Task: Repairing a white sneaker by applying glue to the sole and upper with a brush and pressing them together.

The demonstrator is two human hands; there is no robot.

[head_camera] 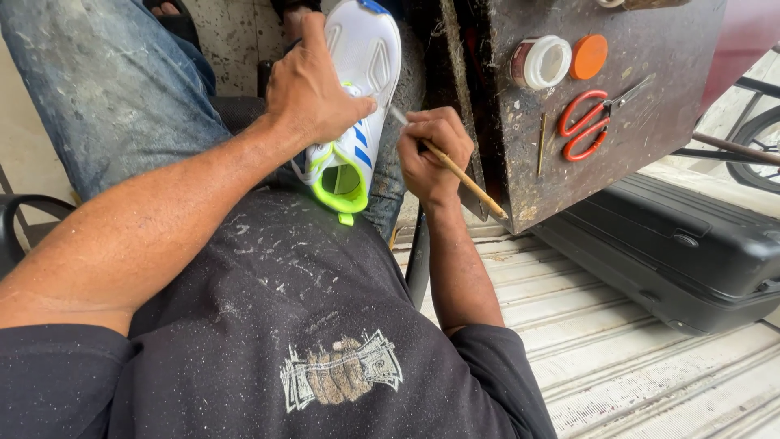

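Shoe point(361, 97): white w/ blue stripes, neon-yellow collar. Scissors point(587, 124): red handles. Lid point(589, 56): orange. Case point(674, 252): black. Jeans point(106, 81): faded blue.

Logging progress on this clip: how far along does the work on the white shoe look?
Set up: an open jar, its orange lid and red scissors lie on the worn box top. In hand: the left hand steadies the white shoe on the lap while the right hand works a thin brush along its side. How much remains cannot be judged.
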